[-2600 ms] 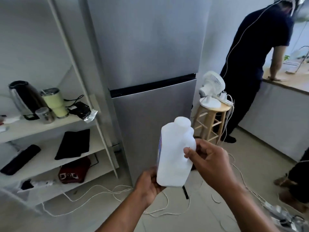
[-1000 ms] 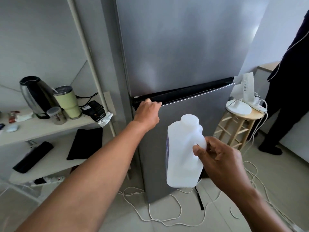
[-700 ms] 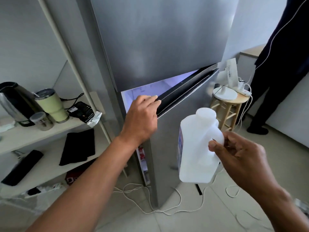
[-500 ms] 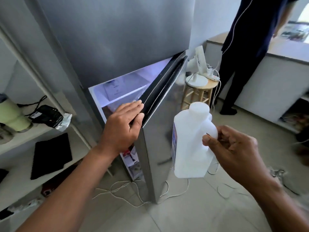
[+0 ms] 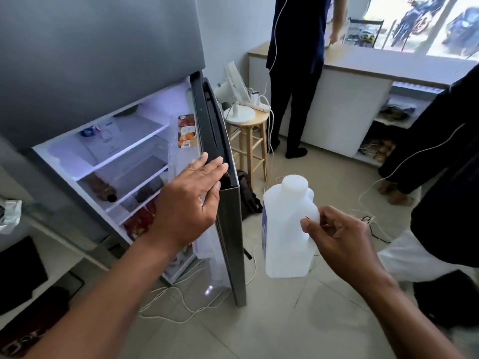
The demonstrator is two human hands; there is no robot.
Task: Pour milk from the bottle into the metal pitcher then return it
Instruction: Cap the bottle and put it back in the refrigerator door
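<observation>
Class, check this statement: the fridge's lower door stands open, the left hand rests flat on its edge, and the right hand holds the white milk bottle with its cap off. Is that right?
Not quite. The head view shows the milk bottle capped, its white cap screwed on. The rest holds: the lower door is open, the left hand lies on its edge, and the right hand holds the bottle.

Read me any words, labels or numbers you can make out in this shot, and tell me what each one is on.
No text here can be read.
Milk bottle held in the right hand: blue label edge, print too blurred.
Packet in the fridge door rack: printed label, too small.
Sheet on the fridge's top shelf: faint print, blurred.
Red item at bottom left: pale lettering, not readable.
</observation>
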